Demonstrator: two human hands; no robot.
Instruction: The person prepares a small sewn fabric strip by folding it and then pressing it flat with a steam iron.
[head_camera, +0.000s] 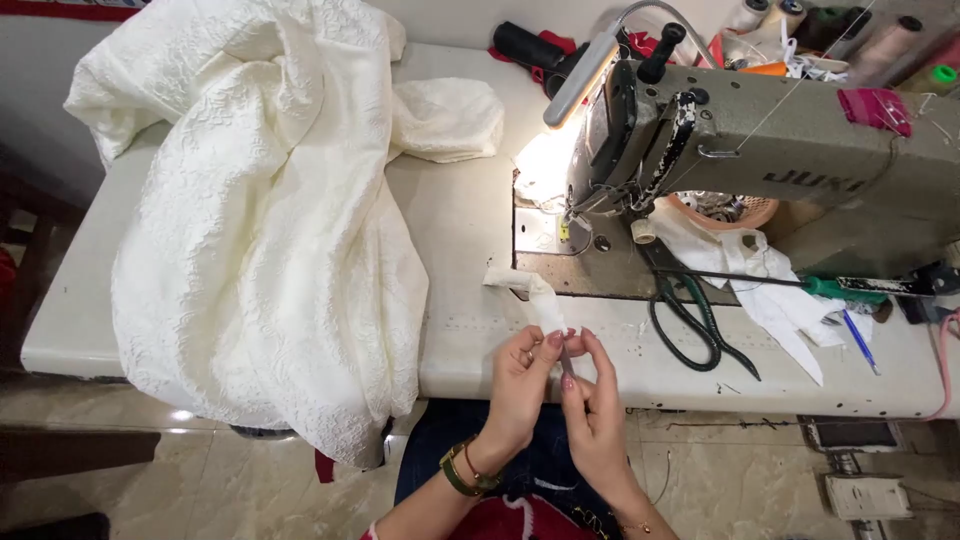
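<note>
A narrow white fabric strip (530, 293) runs from the sewing machine's plate toward me at the table's front edge. Both hands pinch its near end together: my left hand (520, 385), wearing a green bangle, holds it from the left, and my right hand (595, 405) holds it from the right with fingertips touching the strip. A large cream textured fabric (270, 230) lies heaped on the left half of the white table (470, 230) and hangs over its front edge.
A grey-green sewing machine (760, 150) with a lit lamp stands at the right. Dark-handled scissors (690, 320), white cloth scraps (770, 290), a green-handled screwdriver (850, 288) and a blue pen (860, 342) lie in front of it. Thread spools (880, 40) stand at the back right.
</note>
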